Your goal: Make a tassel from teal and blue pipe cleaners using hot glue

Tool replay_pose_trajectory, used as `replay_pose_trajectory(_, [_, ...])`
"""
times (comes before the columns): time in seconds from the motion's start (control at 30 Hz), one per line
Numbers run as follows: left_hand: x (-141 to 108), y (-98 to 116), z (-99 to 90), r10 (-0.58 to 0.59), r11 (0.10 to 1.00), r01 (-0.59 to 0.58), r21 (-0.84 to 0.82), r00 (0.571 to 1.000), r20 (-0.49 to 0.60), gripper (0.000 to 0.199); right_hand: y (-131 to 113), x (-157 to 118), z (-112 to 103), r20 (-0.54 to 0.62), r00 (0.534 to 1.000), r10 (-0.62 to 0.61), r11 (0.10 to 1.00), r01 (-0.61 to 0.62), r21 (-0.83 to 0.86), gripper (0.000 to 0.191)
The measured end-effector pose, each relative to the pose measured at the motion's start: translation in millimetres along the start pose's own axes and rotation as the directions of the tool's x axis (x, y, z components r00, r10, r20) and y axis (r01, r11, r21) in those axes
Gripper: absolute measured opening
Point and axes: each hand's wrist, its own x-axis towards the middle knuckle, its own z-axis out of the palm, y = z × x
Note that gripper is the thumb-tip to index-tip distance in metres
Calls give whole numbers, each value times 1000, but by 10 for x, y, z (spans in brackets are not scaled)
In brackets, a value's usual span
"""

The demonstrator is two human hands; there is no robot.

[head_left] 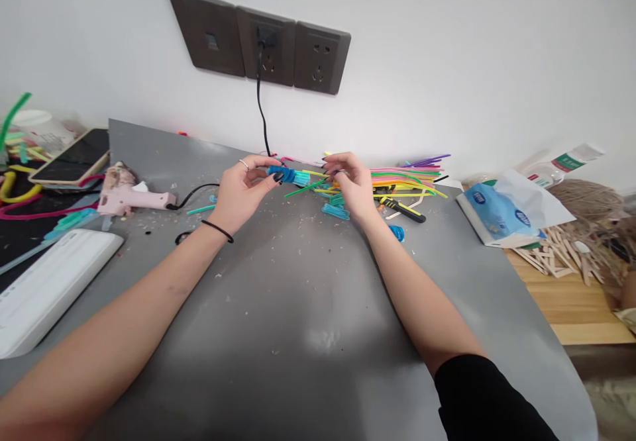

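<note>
My left hand [243,186] pinches a bundle of pipe cleaners [281,175], dark blue wrapped around lighter blue ends that point right. To its right my right hand [352,181] is curled with its fingertips close together, over the pile of pipe cleaners. A green pipe cleaner [303,188] runs up to those fingertips; whether they grip it I cannot tell. Folded light-blue pipe cleaners [336,211] lie on the grey table under that hand. Long multicoloured pipe cleaners [397,177] extend behind it, partly hidden by the hand.
A pink glue gun [134,197] lies at left, near a phone [74,156] and a white power strip [59,289]. A yellow-black utility knife [405,209] and a blue coil [397,232] lie right. Farther right are a tissue pack [501,212] and wooden sticks [551,253].
</note>
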Motion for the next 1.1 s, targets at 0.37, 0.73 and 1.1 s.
replay_pose_trajectory(0.37, [-1, 106, 20, -130, 989, 123, -82, 987, -91, 32, -221, 14, -73, 53, 942, -331, 882, 329, -338, 32])
replay_pose_trajectory(0.73, [-8, 62, 48, -140, 990, 139, -20, 988, -71, 27, -256, 128, -952, 161, 925, 343, 356, 31, -934, 72])
replay_pose_trajectory(1.1, [-8, 100, 36, -164, 986, 163, -14, 984, -74, 26, -288, 254, -1050, -7, 975, -222, 398, 84, -914, 19])
